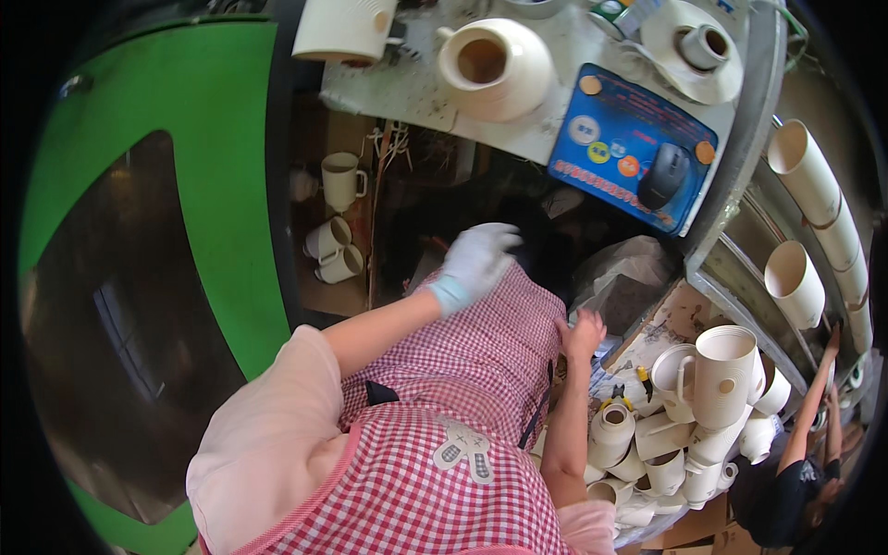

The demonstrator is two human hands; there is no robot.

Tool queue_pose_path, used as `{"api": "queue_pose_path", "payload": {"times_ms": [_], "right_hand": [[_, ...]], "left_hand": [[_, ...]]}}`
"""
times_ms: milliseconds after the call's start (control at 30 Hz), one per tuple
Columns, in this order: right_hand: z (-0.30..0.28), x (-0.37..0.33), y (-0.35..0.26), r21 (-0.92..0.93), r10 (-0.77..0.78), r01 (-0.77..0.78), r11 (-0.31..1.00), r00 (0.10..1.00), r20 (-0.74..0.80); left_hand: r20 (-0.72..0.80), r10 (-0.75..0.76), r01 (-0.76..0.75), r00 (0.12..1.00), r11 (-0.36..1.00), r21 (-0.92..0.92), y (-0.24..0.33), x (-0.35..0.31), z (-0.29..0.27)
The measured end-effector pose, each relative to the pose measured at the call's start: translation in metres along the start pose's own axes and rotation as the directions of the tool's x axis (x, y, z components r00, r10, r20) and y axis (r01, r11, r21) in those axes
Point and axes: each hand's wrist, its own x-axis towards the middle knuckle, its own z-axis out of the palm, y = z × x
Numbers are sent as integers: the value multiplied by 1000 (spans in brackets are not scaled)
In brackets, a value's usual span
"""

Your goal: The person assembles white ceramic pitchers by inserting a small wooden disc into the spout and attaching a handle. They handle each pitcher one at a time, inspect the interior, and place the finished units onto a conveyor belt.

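Observation:
My left hand wears a white glove and hovers over my lap, above the red-checked apron, fingers loosely apart and nothing seen in it. My right hand is bare, with spread fingers at the apron's right edge, next to a crumpled grey plastic bag. Just right of that arm lies a heap of cream unglazed mugs. On the splattered workbench ahead stands a round cream pot.
A black mouse lies on a blue mat. Three mugs sit on a low shelf under the bench. A green panel fills the left. Stacked cups line the right, where another person reaches up.

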Motion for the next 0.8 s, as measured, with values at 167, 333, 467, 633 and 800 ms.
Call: {"api": "queue_pose_path", "payload": {"times_ms": [167,333,467,633,800], "right_hand": [[39,-31,8,165,-141,154,974,986,-86],[58,-90,-17,-132,280,-253,958,924,262],[81,-80,-35,-256,95,-105,961,994,-52],[96,-62,-47,-271,10,-12,963,1000,-9],[86,-32,-71,-308,-118,191,932,964,239]], "left_hand": [[-141,-702,675,698,711,-198,-135,-100,-39],[-214,-637,620,740,770,-150,-180,-122,-54],[-44,-479,474,877,876,-83,-147,-117,-47],[-12,-304,299,953,944,-136,-89,-61,-74],[-422,212,-217,881,976,38,-42,63,-153]]}}
